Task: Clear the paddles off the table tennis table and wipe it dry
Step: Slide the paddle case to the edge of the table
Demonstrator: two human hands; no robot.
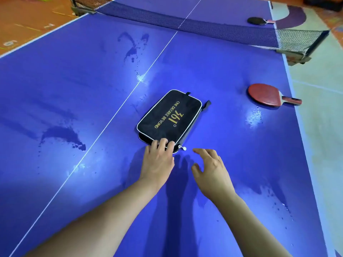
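The black case (169,116) on the blue table (222,164) carries gold print: a large "361" with a small degree mark beside it, and next to that the line "ONE DEGREE BEYOND". On the orange floor (27,25) at far left, pale painted numerals show, one reading "7"; another is unclear.

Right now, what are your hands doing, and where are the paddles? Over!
Left hand pressing the black case, right hand open beside the zipper pull. Red paddle at right edge; black paddle beyond net. Table wet.
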